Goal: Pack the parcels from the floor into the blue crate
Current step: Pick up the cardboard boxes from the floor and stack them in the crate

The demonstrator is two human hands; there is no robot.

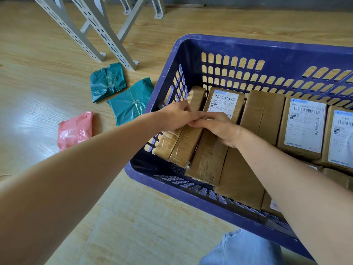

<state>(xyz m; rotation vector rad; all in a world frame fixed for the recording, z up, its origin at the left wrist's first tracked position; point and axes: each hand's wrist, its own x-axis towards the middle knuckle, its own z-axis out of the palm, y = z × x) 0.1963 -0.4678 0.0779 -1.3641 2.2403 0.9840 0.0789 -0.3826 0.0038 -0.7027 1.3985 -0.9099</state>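
Brown taped parcel point(179, 134) stands on edge by the left wall of the blue crate point(267, 46); left hand point(172, 115) and right hand point(217, 127) are both closed on its top. Next, probably, the green bags point(118, 94) and pink bag point(75, 129) on the floor.

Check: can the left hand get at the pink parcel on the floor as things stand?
Probably yes. The pink parcel lies on open floor left of the blue crate, just beside the left forearm, nothing on it. But the left hand is busy inside the crate on a taped box.
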